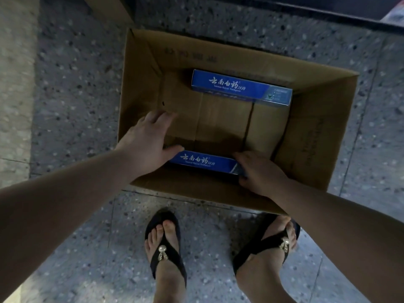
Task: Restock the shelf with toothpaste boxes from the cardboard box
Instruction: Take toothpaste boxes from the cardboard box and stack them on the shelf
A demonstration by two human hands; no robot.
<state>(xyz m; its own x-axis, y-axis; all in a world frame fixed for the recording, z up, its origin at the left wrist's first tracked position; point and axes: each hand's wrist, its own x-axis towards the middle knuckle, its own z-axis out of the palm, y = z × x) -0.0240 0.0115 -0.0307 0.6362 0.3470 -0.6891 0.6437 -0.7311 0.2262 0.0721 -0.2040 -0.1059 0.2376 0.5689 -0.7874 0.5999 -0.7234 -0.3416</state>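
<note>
Fingers of the left hand (145,138) and right hand (259,171) close on opposite ends of a blue toothpaste box (204,161) lying along the near wall of the open cardboard box (140,68) on the floor (72,73), while a second toothpaste box (240,87) rests against the far wall.

Dim bluish light, soft motion blur throughout, wide-angle bending at edges, deep shadow inside cardboard box (140,68)

Dim light falls on a speckled grey terrazzo floor (72,88).
</note>
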